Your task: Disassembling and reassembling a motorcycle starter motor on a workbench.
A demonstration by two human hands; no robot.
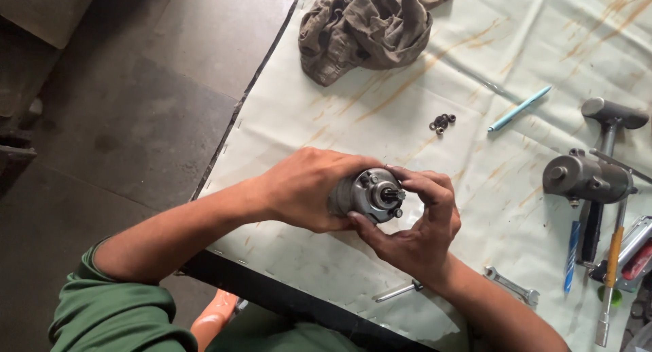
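- A small grey motor point(367, 194) is held above the desk point(380, 107), gripped round its body by the left hand point(305, 189)
- Its shaft end is pinched by right hand point(421, 223) fingers point(414, 186)
- Small nuts point(442, 123) lie farther off

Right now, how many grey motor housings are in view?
2: one motor housing gripped between the left hand and right hand; the second housing lies among tools at the table's right edge.

Left hand point(305, 189) curled in a grip; right hand point(421, 223) pinching with fingertips.
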